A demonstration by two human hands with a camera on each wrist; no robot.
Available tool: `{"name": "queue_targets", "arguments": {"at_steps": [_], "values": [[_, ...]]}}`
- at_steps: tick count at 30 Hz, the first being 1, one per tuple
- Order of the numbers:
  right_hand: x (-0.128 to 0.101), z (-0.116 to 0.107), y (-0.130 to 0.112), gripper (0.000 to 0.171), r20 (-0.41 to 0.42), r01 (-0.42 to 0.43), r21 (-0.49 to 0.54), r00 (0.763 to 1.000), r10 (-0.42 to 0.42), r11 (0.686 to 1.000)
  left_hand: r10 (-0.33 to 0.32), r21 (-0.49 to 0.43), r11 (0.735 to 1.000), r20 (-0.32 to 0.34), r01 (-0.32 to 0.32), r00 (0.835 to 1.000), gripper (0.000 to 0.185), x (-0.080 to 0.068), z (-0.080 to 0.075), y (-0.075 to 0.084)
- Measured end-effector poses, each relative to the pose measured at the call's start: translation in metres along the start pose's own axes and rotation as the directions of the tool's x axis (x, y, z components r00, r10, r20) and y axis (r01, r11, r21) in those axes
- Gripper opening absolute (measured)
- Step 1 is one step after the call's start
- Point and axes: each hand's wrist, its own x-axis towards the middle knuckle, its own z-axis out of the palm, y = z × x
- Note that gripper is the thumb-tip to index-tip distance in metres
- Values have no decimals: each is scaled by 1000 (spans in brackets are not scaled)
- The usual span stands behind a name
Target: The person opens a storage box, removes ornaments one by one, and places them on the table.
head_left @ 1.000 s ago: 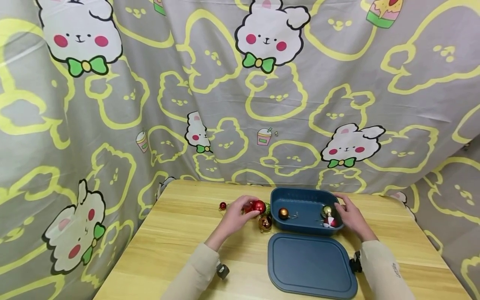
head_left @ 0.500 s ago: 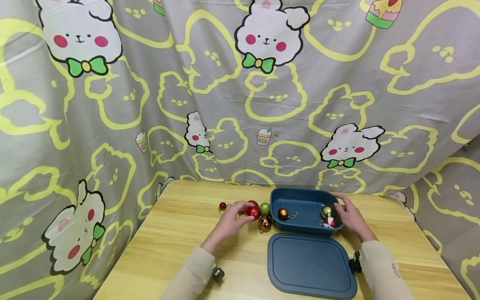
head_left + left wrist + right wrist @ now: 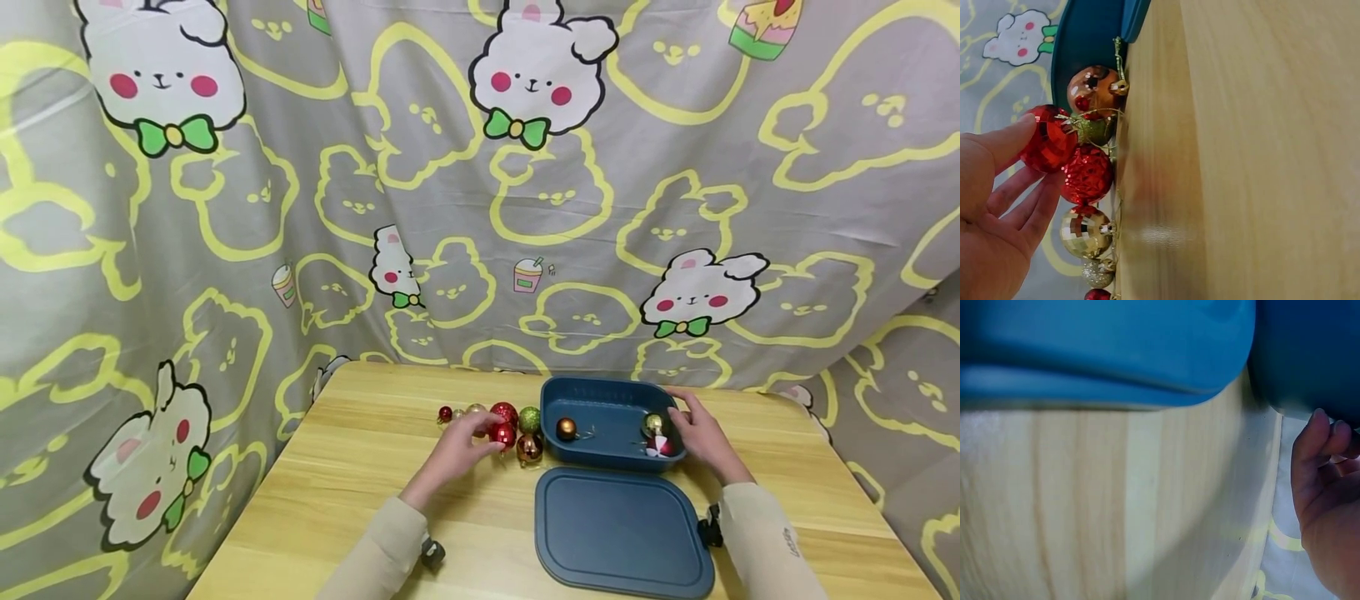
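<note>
My left hand (image 3: pixel 455 450) holds a shiny red faceted Christmas bauble (image 3: pixel 1050 139) between thumb and fingers, close to the other baubles. Just behind it is a textured red bauble (image 3: pixel 504 412). A green glitter bauble (image 3: pixel 529 418) and a copper bauble (image 3: pixel 529 447) lie between it and the blue box (image 3: pixel 607 457). My right hand (image 3: pixel 703 435) grips the box's right end at the rim. Inside the box are an orange-copper bauble (image 3: pixel 566 428) at the left, a gold-green one (image 3: pixel 652 424) and a red-and-white one (image 3: pixel 659 447) at the right.
The box's blue lid (image 3: pixel 624 533) lies flat in front of it. Left of the red baubles, a gold faceted bauble (image 3: pixel 1086 232), a small silver glitter one (image 3: pixel 1098 273) and a small red one (image 3: pixel 445 413) form a row. A patterned curtain (image 3: pixel 450 208) hangs behind the wooden table.
My left hand has drawn the faceted red bauble left and toward me, bringing the green bauble and the textured red one into view. The right hand stays at the box.
</note>
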Motion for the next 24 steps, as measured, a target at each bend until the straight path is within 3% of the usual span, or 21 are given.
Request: {"name": "queue_targets", "arguments": {"at_steps": [24], "values": [[0,1,1,52,-1,0,2,1000,0,1000,-42,2,999,47,42,998,41,-3,3,-5]]}}
